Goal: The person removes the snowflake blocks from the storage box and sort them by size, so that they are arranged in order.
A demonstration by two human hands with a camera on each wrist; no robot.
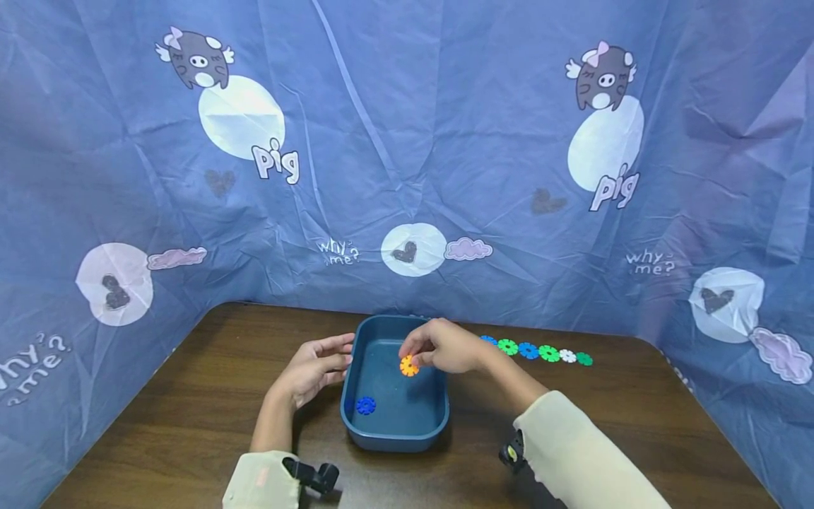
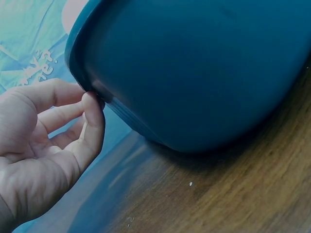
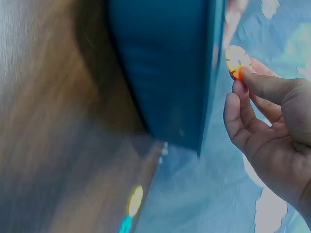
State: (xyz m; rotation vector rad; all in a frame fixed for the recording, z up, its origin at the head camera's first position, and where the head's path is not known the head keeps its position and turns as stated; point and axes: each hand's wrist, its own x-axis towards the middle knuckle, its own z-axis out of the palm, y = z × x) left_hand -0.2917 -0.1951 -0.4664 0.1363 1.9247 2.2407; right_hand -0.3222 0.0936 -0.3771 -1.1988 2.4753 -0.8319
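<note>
Over the inside of a blue plastic bin, my right hand pinches an orange notched plastic disc between thumb and fingertips. The right wrist view shows the same orange disc at the tips of the thumb and index finger, past the bin's rim. My left hand is at the bin's left side, thumb and fingertips against the outer wall near the rim. In the left wrist view those fingertips meet the bin at its edge. A dark blue notched disc lies inside the bin, near its front left corner.
Right of the bin, a row of notched discs runs along the back of the brown wooden table, among them a green disc, a blue disc and a white disc. A printed blue cloth hangs behind the table.
</note>
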